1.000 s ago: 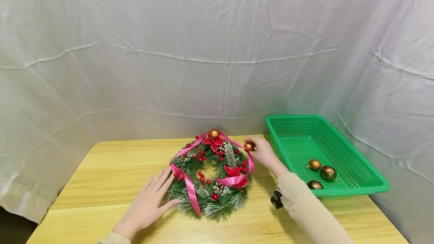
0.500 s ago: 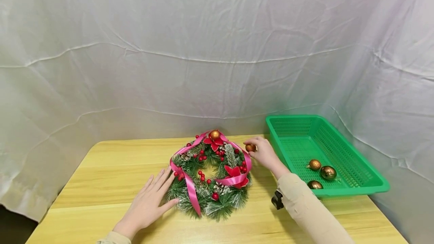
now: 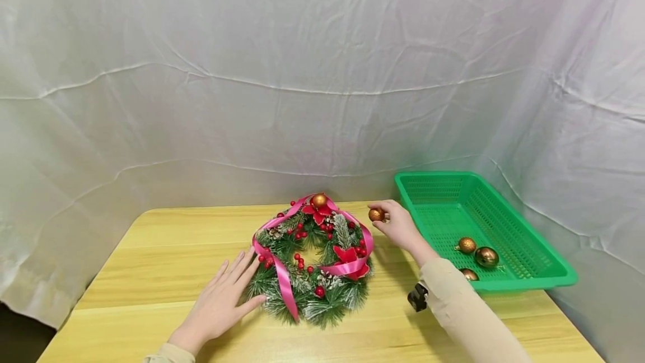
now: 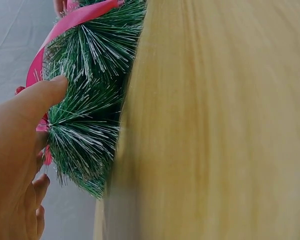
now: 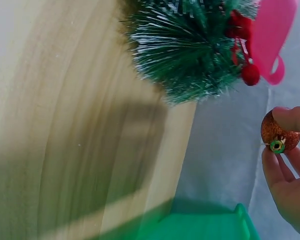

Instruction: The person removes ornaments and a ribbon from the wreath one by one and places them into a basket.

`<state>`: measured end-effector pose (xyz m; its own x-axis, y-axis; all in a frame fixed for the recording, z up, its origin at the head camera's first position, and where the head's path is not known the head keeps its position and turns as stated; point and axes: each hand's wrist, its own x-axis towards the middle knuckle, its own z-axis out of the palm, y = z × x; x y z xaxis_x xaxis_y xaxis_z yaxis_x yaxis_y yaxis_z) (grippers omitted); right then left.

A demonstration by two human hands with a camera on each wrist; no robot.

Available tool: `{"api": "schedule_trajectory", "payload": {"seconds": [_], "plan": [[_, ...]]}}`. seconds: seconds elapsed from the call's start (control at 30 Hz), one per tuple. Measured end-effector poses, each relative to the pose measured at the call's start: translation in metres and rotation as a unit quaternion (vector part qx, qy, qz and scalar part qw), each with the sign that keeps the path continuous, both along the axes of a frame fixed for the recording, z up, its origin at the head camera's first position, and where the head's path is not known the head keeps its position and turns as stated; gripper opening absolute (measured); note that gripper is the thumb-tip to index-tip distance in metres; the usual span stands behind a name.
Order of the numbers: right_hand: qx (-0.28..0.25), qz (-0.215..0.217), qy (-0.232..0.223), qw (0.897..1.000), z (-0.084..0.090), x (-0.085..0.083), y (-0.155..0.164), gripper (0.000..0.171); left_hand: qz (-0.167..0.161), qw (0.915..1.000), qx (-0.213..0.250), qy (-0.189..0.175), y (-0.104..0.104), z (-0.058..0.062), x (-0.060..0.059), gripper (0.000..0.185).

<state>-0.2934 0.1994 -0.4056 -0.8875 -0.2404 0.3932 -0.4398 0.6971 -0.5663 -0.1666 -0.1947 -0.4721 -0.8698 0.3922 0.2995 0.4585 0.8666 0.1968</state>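
A green Christmas wreath (image 3: 322, 301) with frosted needles, red berries and red flowers lies on the table. Pink ribbon (image 3: 285, 290) loops over it, and a matte gold bauble (image 3: 319, 200) sits at its far edge. My left hand (image 3: 221, 298) is spread with straight fingers at the wreath's left side; in the left wrist view its thumb overlaps the needles. My right hand (image 3: 400, 227) pinches a glittery copper bauble (image 5: 276, 132) between thumb and fingers, just right of the wreath. The bauble's cap faces the right wrist camera.
A green plastic basket (image 3: 524, 284) stands at the right of the wooden table (image 3: 166, 273). Inside are a glittery bauble (image 3: 466, 245), a shiny brown bauble (image 3: 486, 257) and another one (image 3: 470, 274) partly behind the rim. A pale cloth (image 3: 302, 99) hangs behind.
My right hand has drawn slightly right, away from the wreath, with the copper bauble in its fingers. The ribbon's right loop has shifted inward a little. My left hand stays put.
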Motion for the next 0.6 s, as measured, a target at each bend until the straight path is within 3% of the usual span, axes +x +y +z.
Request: {"api": "schedule_trajectory", "payload": {"seconds": [0.33,0.6], "plan": [[-0.092,0.017,-0.076,0.993,0.014,0.013,0.014,0.042,-0.001,1.0,-0.003,-0.002,-0.001,0.0,0.0,0.08],[-0.11,0.014,-0.108,0.988,0.019,0.019,0.025,0.04,0.002,1.0,-0.004,0.002,0.0,-0.001,-0.001,0.08]]}}
